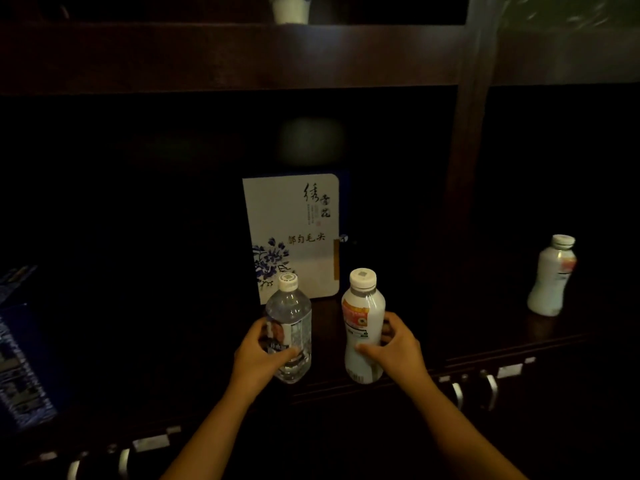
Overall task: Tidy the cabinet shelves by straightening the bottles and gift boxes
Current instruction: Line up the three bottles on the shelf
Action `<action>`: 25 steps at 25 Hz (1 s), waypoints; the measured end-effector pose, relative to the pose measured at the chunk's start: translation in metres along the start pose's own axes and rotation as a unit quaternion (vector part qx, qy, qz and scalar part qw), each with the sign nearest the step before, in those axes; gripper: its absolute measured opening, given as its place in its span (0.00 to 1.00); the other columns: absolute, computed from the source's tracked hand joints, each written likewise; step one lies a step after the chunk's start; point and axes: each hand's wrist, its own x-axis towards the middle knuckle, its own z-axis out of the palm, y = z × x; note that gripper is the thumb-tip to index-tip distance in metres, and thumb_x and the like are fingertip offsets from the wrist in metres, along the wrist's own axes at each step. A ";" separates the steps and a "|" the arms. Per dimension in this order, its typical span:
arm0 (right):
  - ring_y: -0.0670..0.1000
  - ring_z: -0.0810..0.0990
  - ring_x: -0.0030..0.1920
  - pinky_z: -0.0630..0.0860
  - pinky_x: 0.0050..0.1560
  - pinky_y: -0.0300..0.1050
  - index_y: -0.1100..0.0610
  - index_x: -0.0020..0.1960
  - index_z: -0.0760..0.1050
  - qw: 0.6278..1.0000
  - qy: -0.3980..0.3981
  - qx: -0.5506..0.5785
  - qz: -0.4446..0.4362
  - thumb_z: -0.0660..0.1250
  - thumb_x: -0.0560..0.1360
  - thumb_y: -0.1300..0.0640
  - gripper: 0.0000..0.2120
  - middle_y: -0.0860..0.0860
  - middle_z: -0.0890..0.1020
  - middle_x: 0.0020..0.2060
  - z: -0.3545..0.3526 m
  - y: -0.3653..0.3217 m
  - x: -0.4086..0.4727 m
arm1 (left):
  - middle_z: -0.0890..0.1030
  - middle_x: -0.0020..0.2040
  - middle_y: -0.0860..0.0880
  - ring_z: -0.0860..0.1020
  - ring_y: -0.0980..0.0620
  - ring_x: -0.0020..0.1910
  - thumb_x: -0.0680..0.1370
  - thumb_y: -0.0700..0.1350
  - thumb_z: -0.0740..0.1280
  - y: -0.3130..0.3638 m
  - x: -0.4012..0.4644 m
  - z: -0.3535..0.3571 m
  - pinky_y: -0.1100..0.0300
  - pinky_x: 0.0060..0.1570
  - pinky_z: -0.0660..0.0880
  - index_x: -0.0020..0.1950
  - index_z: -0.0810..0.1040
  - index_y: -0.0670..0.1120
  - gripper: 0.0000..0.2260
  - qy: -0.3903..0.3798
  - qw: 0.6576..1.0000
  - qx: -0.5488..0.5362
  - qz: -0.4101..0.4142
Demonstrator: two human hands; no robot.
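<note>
On the dark cabinet shelf (pixel 433 344), my left hand (pixel 258 358) grips a clear water bottle (pixel 290 327) that stands upright with a white cap. Beside it, my right hand (pixel 394 351) is wrapped around an upright white drink bottle (pixel 362 323) with an orange label. Behind both stands a white gift box (pixel 294 233) with blue flowers and black calligraphy, upright against the dark back. A second white bottle (pixel 552 275) stands alone on the shelf in the right compartment, leaning slightly in the wide-angle view.
A dark vertical post (pixel 464 188) divides the compartments. A blue patterned box (pixel 20 362) sits at the far left. Metal drawer handles (pixel 474 389) run below the shelf edge. A blue-and-white vessel (pixel 291 8) stands on the shelf above.
</note>
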 end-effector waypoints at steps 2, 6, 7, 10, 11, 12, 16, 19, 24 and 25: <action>0.46 0.76 0.50 0.75 0.44 0.33 0.53 0.58 0.70 1.000 -0.001 0.005 -0.007 0.76 0.63 0.60 0.26 0.50 0.79 0.51 -0.028 0.004 -0.013 | 0.76 0.50 0.52 0.75 0.52 0.50 0.63 0.40 0.78 0.015 -0.016 0.019 0.60 0.48 0.72 0.60 0.72 0.49 0.29 -0.001 1.000 0.002 0.010; 0.45 0.77 0.49 0.73 0.39 0.30 0.51 0.55 0.70 1.000 -0.007 0.012 -0.009 0.76 0.63 0.60 0.25 0.46 0.77 0.47 -0.100 0.023 -0.035 | 0.77 0.51 0.51 0.75 0.52 0.51 0.63 0.40 0.78 0.046 -0.054 0.070 0.57 0.52 0.72 0.60 0.73 0.49 0.28 -0.004 1.000 -0.009 0.003; 0.45 0.77 0.48 0.74 0.39 0.30 0.50 0.55 0.70 1.000 -0.009 0.012 -0.009 0.76 0.63 0.60 0.25 0.45 0.77 0.47 -0.118 0.028 -0.039 | 0.77 0.52 0.51 0.75 0.52 0.51 0.64 0.40 0.78 0.052 -0.064 0.082 0.57 0.52 0.72 0.59 0.73 0.49 0.27 -0.006 1.000 -0.017 0.001; 0.41 0.77 0.45 0.74 0.36 0.28 0.48 0.53 0.70 1.000 -0.016 0.009 -0.018 0.77 0.62 0.60 0.24 0.44 0.77 0.45 -0.186 0.042 -0.049 | 0.77 0.51 0.52 0.75 0.52 0.52 0.64 0.40 0.77 0.080 -0.095 0.130 0.56 0.53 0.71 0.56 0.72 0.52 0.24 -0.017 0.999 -0.042 -0.007; 0.43 0.77 0.46 0.75 0.37 0.29 0.48 0.52 0.69 1.000 -0.016 0.007 -0.016 0.77 0.62 0.60 0.24 0.44 0.78 0.45 -0.210 0.048 -0.049 | 0.77 0.51 0.52 0.75 0.52 0.51 0.65 0.39 0.77 0.091 -0.103 0.148 0.56 0.53 0.71 0.55 0.72 0.53 0.24 -0.021 0.999 -0.048 -0.009; 0.44 0.78 0.46 0.75 0.38 0.29 0.48 0.52 0.70 1.000 -0.015 0.004 -0.017 0.77 0.62 0.60 0.24 0.44 0.78 0.45 -0.235 0.053 -0.049 | 0.77 0.50 0.53 0.75 0.52 0.51 0.65 0.39 0.77 0.103 -0.112 0.169 0.56 0.52 0.71 0.55 0.72 0.53 0.24 -0.025 0.998 -0.055 -0.010; 0.41 0.76 0.44 0.74 0.33 0.28 0.47 0.53 0.70 1.000 0.006 -0.004 -0.018 0.77 0.61 0.58 0.25 0.42 0.77 0.44 -0.298 0.069 -0.042 | 0.77 0.47 0.58 0.76 0.57 0.47 0.64 0.39 0.77 0.135 -0.124 0.233 0.65 0.44 0.72 0.53 0.73 0.54 0.23 -0.037 0.996 -0.075 0.004; 0.44 0.78 0.47 0.75 0.40 0.31 0.48 0.54 0.70 0.999 0.031 0.005 -0.010 0.77 0.61 0.59 0.26 0.45 0.78 0.46 -0.331 0.083 -0.028 | 0.77 0.48 0.59 0.75 0.63 0.47 0.64 0.40 0.77 0.153 -0.119 0.278 0.68 0.40 0.71 0.55 0.73 0.53 0.24 -0.051 0.995 -0.080 0.022; 0.45 0.77 0.47 0.73 0.40 0.31 0.48 0.54 0.70 0.996 0.084 -0.013 -0.018 0.77 0.61 0.59 0.25 0.45 0.78 0.46 -0.381 0.102 0.016 | 0.77 0.48 0.59 0.76 0.61 0.48 0.64 0.41 0.77 0.174 -0.079 0.340 0.66 0.43 0.72 0.55 0.73 0.54 0.24 -0.072 0.992 -0.089 0.050; 0.45 0.77 0.47 0.74 0.40 0.31 0.49 0.54 0.70 0.995 0.100 -0.013 -0.015 0.78 0.61 0.58 0.25 0.45 0.78 0.46 -0.393 0.105 0.026 | 0.77 0.48 0.59 0.76 0.59 0.48 0.64 0.42 0.77 0.177 -0.069 0.349 0.65 0.44 0.72 0.56 0.73 0.54 0.24 -0.077 0.992 -0.088 0.052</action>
